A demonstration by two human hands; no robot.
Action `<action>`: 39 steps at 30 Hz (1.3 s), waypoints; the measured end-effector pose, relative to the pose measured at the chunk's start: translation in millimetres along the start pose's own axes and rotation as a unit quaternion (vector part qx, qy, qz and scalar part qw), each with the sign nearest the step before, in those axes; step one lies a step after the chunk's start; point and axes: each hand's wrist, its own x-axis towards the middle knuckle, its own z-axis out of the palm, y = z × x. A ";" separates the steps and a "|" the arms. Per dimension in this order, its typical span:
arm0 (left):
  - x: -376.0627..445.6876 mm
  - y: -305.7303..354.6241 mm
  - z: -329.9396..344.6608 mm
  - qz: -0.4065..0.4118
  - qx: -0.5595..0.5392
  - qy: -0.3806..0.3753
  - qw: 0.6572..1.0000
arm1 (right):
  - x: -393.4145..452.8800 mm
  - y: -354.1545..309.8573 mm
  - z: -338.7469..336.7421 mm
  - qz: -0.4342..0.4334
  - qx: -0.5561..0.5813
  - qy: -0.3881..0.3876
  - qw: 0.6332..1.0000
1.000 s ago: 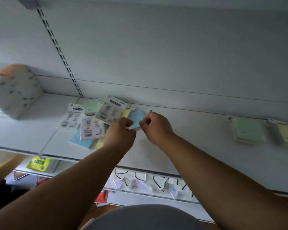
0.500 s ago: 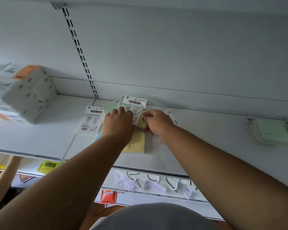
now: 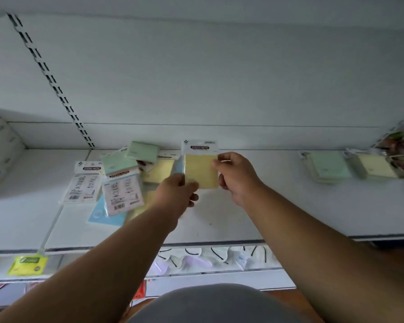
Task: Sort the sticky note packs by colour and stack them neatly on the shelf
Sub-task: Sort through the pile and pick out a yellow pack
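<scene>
I hold a yellow sticky note pack (image 3: 200, 170) upright above the white shelf (image 3: 219, 220). My left hand (image 3: 176, 194) grips its lower left corner and my right hand (image 3: 237, 177) pinches its right edge. A second pack with a pale blue edge (image 3: 179, 165) sits just behind its left side. To the left lies a loose pile of packs (image 3: 117, 183): green, yellow and blue ones, some face down with barcodes showing. At the far right stand a green stack (image 3: 329, 167) and a yellow stack (image 3: 374, 165).
White boxes (image 3: 0, 150) sit at the shelf's left end. Colourful items (image 3: 401, 150) crowd the far right edge. Below the shelf lip are a yellow-green package (image 3: 28, 264) and white items with black loops (image 3: 210, 257). A slotted upright (image 3: 49, 80) runs up the back wall.
Both hands have lifted a yellow pack out of the pile and brought it right, upright above the shelf. The camera view has shifted, bringing the sorted stacks at right into sight.
</scene>
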 end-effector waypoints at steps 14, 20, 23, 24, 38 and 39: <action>-23.6 45.6 206.7 0.163 0.280 -0.074 0.943 | 0.3 10.0 -230.0 -0.060 -0.206 0.191 0.958; -23.5 82.6 331.3 0.199 0.332 -0.133 0.913 | 24.8 13.4 -353.2 -0.044 -0.246 0.257 0.934; -18.9 91.8 381.8 0.195 0.365 -0.139 0.900 | 47.6 16.0 -397.8 -0.033 -0.304 0.249 0.919; -16.2 93.2 395.5 0.194 0.379 -0.134 0.895 | 56.2 17.3 -409.0 -0.025 -0.321 0.241 0.916; 4.5 90.7 462.7 0.192 0.542 -0.086 0.814 | 97.7 48.7 -434.0 -0.034 -0.417 0.201 0.886; 3.0 90.5 462.7 0.195 0.540 -0.086 0.814 | 96.2 49.3 -432.6 -0.041 -0.411 0.210 0.886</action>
